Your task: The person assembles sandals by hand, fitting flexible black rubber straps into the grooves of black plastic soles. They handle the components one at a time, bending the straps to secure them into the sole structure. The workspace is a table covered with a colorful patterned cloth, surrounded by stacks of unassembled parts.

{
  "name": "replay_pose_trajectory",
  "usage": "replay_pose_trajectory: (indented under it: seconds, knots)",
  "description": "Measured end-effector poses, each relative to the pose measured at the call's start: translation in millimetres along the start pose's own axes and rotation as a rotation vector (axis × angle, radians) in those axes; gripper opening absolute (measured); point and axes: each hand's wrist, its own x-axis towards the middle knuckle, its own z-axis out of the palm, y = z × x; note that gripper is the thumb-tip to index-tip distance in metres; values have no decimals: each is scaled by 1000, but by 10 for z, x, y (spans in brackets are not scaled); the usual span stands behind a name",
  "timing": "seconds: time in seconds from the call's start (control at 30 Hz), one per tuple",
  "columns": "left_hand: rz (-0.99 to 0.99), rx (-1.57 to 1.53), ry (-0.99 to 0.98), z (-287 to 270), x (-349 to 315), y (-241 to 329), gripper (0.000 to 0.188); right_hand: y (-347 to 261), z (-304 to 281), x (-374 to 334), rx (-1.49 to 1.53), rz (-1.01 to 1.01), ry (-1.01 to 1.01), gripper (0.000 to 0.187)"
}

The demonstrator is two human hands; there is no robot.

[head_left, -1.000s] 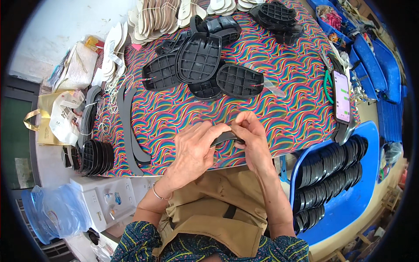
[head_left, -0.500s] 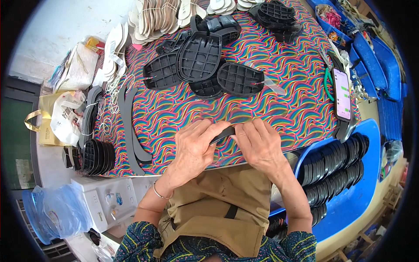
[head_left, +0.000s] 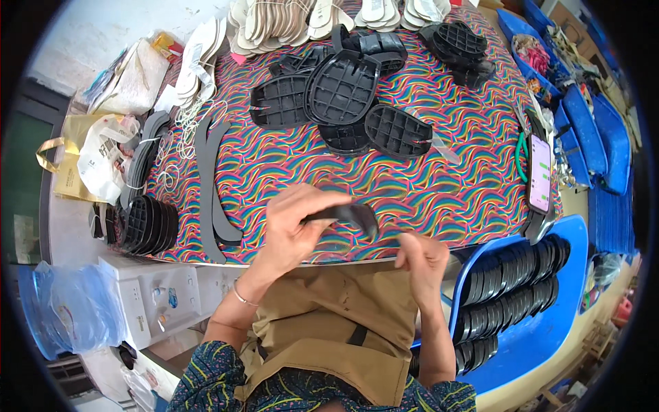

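My left hand [head_left: 292, 223] is closed on a curved black piece [head_left: 362, 218] near the table's front edge. Its free end bends down to the right and is slightly smeared by motion. My right hand [head_left: 423, 257] hovers apart from it, a short way to the right, fingers curled in; whether anything sits inside them is hidden. Beyond both hands lies a pile of black shoe soles [head_left: 341, 88] with a grid pattern. Two long dark grey curved strips [head_left: 208, 185] rest on the tablecloth, left of my left hand.
Nested black pieces fill a blue tub [head_left: 576, 275] at the right. A phone [head_left: 540, 175] and green-handled scissors [head_left: 522, 158] lie at the table's right edge. Pale insole stacks [head_left: 271, 26] line the back. More black soles [head_left: 152, 225] stand at the left corner.
My right hand has let go of the black piece and moved right and down, curling its fingers. My left hand keeps the piece, now showing more of its curve. The view has shifted slightly.
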Motion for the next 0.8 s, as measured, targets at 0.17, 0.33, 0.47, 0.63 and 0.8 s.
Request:
replay_pose_trajectory:
  seconds: [0.17,0.33,0.47,0.63,0.8]
  knots:
    - [351,-139,-150,-31,-1,159,31,-161,7,-47,586,446,-13,56]
    - [327,-295,-229,68,-44,131,23,-342,124,133,790,496,89,47]
    - [246,-352,-288,-23,-12,175,25,-328,107,69,725,249,184,35]
    - [112,-1216,-5,152,-82,228,55,-468,202,33,590,87,255,33]
    - [-134,-1305,161,180,-39,212,54,-237,124,86,671,71,443,36]
